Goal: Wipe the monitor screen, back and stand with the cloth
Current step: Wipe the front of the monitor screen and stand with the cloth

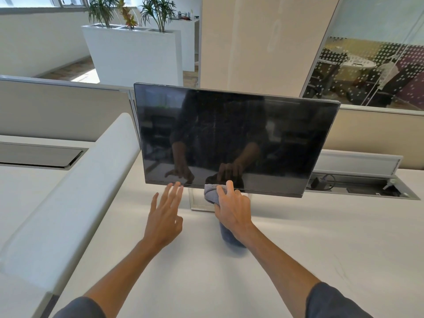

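The monitor (pixel 234 138) stands on the desk (pixel 321 237), its stand (pixel 197 203) under the lower edge. Before it, the left hand (pixel 164 216) reaches to the bottom edge; just right, the right hand (pixel 231 210) holds the cloth (pixel 212 193) there. A partition (pixel 57 111) runs behind, planters (pixel 137 53) beyond.

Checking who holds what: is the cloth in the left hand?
No, the right hand holds the grey cloth at the monitor's bottom edge.
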Demonstrator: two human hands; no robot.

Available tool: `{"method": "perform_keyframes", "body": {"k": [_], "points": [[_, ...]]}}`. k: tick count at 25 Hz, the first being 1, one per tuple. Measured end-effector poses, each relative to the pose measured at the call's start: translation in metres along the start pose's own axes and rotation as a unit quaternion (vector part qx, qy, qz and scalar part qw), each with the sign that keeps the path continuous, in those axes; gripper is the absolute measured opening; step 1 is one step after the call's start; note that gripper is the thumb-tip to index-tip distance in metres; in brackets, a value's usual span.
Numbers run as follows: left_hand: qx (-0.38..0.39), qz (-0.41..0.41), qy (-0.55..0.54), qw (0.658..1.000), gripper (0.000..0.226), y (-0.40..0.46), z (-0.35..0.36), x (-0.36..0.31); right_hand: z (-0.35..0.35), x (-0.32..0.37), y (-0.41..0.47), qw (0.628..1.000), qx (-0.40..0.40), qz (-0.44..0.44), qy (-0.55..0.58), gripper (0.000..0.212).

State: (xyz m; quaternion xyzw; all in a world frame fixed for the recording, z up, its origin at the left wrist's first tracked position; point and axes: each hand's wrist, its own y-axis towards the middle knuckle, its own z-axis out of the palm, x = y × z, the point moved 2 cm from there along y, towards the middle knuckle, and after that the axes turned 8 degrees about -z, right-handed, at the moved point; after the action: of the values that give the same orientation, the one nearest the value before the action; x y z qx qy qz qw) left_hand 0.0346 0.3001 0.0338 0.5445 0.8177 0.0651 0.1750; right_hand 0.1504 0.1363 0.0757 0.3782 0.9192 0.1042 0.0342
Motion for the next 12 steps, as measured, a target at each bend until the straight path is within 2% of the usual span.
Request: {"method": "perform_keyframes", "body": {"k": [3,12], "points": [[0.049,0.054,0.081,0.994,0.090,-0.001,0.017,-0.008,-0.001,-0.011,-0.005,1.000,0.001,0.008,-0.003,0.047],[0.056,0.034,0.095,0.993,0.094,0.000,0.024,-0.014,-0.009,-0.057,-0.020,1.000,0.002,0.027,0.015,0.047]]}}
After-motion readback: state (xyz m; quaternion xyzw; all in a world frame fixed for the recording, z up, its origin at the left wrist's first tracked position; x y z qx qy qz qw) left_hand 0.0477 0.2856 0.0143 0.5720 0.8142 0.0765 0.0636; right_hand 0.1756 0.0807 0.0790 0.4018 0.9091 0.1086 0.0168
